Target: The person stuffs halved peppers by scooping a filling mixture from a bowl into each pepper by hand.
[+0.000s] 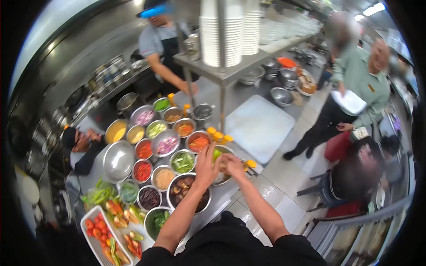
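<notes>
My left hand (206,167) is over the near right side of a group of metal bowls, its fingers stretched forward. Beside its fingers shows a bright green piece of food (216,154), too blurred to name; whether the hand touches it I cannot tell. My right hand (231,165) has its fingers curled over a metal bowl (225,178), and what they hold, if anything, is hidden. My left forearm partly covers a bowl of dark brown chunks (181,188). Close by are bowls of sliced green vegetable (182,162) and orange-red strips (198,142).
A white basket of tomatoes (95,226) and cut peppers (128,215) lie at the near left. A white cutting board (257,126) is at the right, beside a shelf post (222,104). Co-workers (162,48) stand across the counter; another person (361,84) holds a white container.
</notes>
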Available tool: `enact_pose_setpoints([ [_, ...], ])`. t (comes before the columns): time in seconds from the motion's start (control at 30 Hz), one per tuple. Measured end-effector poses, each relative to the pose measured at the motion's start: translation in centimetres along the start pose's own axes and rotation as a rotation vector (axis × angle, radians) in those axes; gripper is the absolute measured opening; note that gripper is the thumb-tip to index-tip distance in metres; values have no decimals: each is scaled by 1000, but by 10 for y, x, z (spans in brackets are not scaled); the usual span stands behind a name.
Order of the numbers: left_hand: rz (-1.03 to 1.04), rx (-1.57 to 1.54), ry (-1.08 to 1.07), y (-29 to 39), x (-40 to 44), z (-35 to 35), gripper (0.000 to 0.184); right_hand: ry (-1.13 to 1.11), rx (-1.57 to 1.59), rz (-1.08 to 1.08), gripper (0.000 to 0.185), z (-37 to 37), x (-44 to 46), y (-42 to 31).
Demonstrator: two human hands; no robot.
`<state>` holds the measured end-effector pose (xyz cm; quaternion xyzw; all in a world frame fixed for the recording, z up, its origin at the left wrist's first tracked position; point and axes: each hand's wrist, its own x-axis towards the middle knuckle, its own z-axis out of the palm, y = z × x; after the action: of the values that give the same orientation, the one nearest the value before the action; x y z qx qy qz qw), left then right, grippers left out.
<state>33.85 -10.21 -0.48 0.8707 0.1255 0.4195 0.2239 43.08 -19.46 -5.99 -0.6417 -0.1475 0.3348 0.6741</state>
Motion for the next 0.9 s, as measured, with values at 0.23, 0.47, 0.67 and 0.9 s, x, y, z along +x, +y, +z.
enact_pose_setpoints([
  [0.23, 7, 97, -145, 21, 5, -11, 54, -61, 620, 396, 35, 7, -16, -31],
  [0.47, 20, 18, -20, 28, 4, -6, 52, -19, 634, 369, 39, 4, -17, -35],
  [0.67, -389, -318, -142, -10, -20, 2, 44, -35, 472, 212, 35, 3, -19, -15],
  [0.9, -1144, -716, 101, -22, -65, -131, 44, -167, 185, 107, 34, 7, -44, -27],
])
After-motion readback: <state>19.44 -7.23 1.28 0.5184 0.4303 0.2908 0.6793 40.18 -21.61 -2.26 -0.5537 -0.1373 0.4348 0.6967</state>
